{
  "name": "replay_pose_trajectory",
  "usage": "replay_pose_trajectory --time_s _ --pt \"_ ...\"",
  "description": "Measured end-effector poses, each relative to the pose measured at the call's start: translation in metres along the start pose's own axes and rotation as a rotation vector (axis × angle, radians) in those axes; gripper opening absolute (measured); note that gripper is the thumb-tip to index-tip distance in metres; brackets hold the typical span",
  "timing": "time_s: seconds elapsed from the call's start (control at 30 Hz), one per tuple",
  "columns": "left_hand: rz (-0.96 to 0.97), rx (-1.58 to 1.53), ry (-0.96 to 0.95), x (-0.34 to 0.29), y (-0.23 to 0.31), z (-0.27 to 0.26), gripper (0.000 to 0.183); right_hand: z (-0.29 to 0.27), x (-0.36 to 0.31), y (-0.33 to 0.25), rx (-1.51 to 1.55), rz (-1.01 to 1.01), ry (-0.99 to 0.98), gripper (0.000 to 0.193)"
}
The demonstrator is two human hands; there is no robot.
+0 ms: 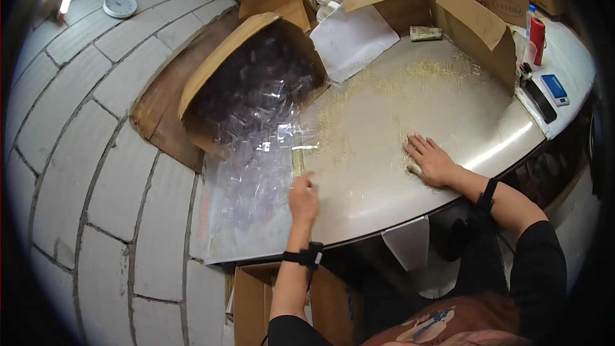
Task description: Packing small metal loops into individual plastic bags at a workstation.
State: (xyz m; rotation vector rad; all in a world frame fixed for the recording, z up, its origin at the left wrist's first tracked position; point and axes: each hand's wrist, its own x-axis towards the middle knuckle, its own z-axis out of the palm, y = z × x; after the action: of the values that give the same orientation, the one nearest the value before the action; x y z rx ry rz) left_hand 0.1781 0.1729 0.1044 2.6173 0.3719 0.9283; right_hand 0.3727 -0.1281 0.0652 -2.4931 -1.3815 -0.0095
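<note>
Head cam: metal tbl [365,179] ctr, block wall [57,160] L side. Open carton [221,50] upper L of ctr, clear pkts [259,147] spilling down to L hand [303,200], lower ctr: blurred, fingers curled, can't tell if gripping. R hand [437,163] ctr-R, palm down, fingers slightly apart; yellowish bits [426,67] strewn upper ctr-R. Front edge [384,228] bows below; room btwn hands.

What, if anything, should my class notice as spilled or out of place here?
Clear plastic pieces spill out of the cardboard box's open side toward the left hand. Small yellowish bits lie loose across the metal tabletop in uneven patches, so they look spilled, though both may be ordinary here.
</note>
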Motion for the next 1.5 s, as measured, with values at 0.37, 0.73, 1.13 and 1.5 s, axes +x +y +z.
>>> replay_pose_trajectory --time_s 0.37,0.73,1.13,1.5 --pt "-0.641 0.139 -0.098 -0.048 0.027 -0.02 0.038 -0.002 -0.007 0.007 0.455 0.306 0.24 0.058" --pt "-0.797 -0.972 0.237 -0.125 0.095 0.012 0.013 0.057 0.006 -0.077 0.036 0.088 0.127 0.053" --pt "-1.281 -1.545 -0.447 -0.29 0.122 0.089 0.036 0.041 -0.023 -0.093 0.135 0.008 0.142 0.046" --pt "-1.218 -1.943 -0.539 -0.271 0.136 0.115 0.06 -0.023 -0.132 -0.124 0.492 -0.121 0.088 0.045"
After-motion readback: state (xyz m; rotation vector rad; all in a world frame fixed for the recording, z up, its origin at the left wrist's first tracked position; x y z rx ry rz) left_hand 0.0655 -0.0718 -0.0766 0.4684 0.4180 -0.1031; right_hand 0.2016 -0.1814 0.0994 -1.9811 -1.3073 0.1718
